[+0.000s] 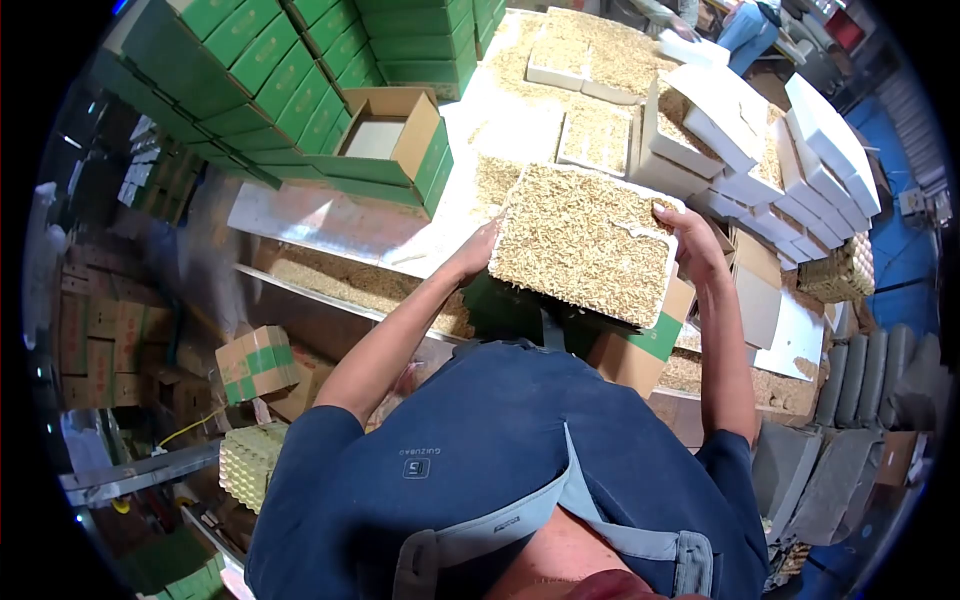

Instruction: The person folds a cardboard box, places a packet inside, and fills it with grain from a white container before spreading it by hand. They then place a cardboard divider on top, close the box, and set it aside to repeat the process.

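Note:
A white foam tray [585, 245] heaped with loose tan husks is held up between both hands, over the near edge of the work table. My left hand [482, 248] grips its left side, the fingers partly hidden behind it. At the tray's upper right corner, my right hand [692, 238] is closed on the edge. A strip of white rim shows through the husks near that hand. Below the tray, an opened green and brown carton [640, 345] is partly covered by it.
Green cartons [270, 90] are stacked at the upper left, beside an open green box [400, 150]. White foam boxes [780, 170] are piled at the right. More husk-filled trays [595, 140] lie on the table [465, 130]. Another person [748, 35] is at the top right.

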A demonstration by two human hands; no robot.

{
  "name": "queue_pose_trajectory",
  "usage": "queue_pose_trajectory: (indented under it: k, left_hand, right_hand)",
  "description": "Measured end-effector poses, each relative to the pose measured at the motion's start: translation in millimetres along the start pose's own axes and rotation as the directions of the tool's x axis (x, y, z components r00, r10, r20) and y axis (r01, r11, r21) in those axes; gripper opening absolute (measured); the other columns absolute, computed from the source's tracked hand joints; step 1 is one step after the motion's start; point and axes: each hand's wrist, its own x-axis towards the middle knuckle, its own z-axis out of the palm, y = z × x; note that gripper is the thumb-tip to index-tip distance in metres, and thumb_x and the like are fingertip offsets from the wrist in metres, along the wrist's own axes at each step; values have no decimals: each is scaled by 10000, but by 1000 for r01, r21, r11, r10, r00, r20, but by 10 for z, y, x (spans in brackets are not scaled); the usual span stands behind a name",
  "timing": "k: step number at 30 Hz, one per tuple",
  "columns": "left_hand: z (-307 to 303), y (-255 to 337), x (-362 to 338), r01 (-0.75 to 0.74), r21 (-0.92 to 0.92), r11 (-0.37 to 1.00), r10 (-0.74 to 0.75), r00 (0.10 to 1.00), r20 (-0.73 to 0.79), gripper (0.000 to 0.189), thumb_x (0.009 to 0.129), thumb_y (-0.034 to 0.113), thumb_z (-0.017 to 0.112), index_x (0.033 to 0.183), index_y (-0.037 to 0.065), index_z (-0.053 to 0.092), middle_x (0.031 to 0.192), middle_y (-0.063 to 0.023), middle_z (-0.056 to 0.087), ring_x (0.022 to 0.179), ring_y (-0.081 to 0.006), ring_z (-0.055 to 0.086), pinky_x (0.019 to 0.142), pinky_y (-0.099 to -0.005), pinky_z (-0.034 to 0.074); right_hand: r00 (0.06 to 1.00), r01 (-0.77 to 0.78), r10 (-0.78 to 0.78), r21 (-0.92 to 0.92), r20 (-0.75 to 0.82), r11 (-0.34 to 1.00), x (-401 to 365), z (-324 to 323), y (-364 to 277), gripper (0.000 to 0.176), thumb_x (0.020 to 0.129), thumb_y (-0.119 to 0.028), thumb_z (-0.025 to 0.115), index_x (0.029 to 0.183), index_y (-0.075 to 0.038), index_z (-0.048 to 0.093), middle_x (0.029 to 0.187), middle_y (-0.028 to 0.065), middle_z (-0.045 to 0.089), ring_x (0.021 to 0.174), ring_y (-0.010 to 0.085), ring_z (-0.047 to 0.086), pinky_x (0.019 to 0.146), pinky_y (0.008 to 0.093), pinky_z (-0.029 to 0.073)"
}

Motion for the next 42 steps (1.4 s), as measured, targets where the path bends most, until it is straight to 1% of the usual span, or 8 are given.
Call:
queue_pose_trajectory:
  k: [7, 11, 17, 21, 29, 34, 37, 42]
  left_hand:
    - [16, 4, -98, -120, 192, 974, 163, 961, -225, 703, 1085, 475, 262, 1501, -91, 291, 1446, -194, 491, 1311, -248, 464, 1148, -338, 309]
    - [65, 624, -115, 238, -152, 959, -250, 966, -65, 739, 1049, 445, 426, 1571, 4, 143, 1584, -247, 272, 1459, -267, 289, 1192, -352, 232]
    - [314, 1020, -109, -191, 861, 471, 414, 910, -24, 768, 956, 388, 597, 1568, 98, 235, 1617, -212, 181, 1513, -340, 164, 1218, -515, 163]
    - [620, 1101, -37, -390, 912, 130, 138, 918, 373, 837, 894, 628, 565, 1567, 229, 268, 1635, -173, 153, 1522, -334, 124, 1229, -545, 88]
    - [895, 973, 8, -349, 924, 158, -110, 923, 368, 1003, 825, 633, 656, 1593, 256, 134, 1611, -238, 129, 1477, -445, 181, 1153, -653, 229]
    - [941, 972, 149, -387, 914, 119, -254, 878, 405, 949, 820, 64, 638, 1598, 212, 115, 1590, -276, 146, 1462, -469, 204, 1145, -643, 269]
    - [952, 990, 206, -398, 910, 113, -274, 868, 414, 935, 831, 60, 638, 1596, 204, 120, 1590, -282, 140, 1455, -478, 219, 1130, -647, 294]
    - [908, 814, 296, -418, 902, 106, -229, 873, 432, 771, 931, 126, 555, 1588, 187, 158, 1575, -300, 183, 1449, -487, 234, 1108, -666, 308]
  right_hand:
    - [961, 171, -174, -31, -214, 985, 195, 230, 390, 291, 940, -114, 618, 1192, 28, 587, 1073, 90, 658, 949, 168, 602, 868, 328, 483]
    - [874, 226, -334, -312, -352, 923, 414, 162, 780, 348, 865, -154, 670, 1151, 29, 595, 1037, 153, 675, 959, 216, 629, 880, 336, 491]
    - [842, 43, -436, -765, -319, 643, 199, 310, 663, 367, 891, -178, 646, 1180, 36, 578, 1089, 296, 657, 1070, 440, 621, 965, 453, 471]
    - [832, -14, -509, -926, -220, 377, 179, 436, 708, 291, 865, -123, 636, 1088, 50, 568, 991, 306, 619, 956, 452, 632, 887, 485, 513]
    - [856, 44, -514, -999, 46, -16, 212, 419, 492, 104, 760, -79, 680, 836, -8, 682, 875, 215, 664, 894, 334, 676, 783, 409, 556]
    - [463, 72, -876, -991, 136, -116, 382, -92, -440, 72, 757, 6, 625, 723, -54, 648, 729, 120, 658, 650, 256, 642, 659, 414, 565]
    - [411, -273, -911, -949, 34, -159, 841, -772, -834, 459, 784, -136, 776, 1213, -59, 632, 1332, 187, 570, 1244, 320, 534, 1042, 428, 455]
    - [563, -180, -826, -975, 8, -133, 1430, -1414, -799, 328, 780, -66, 683, 1106, -43, 672, 1223, 184, 612, 1156, 345, 574, 926, 453, 517]
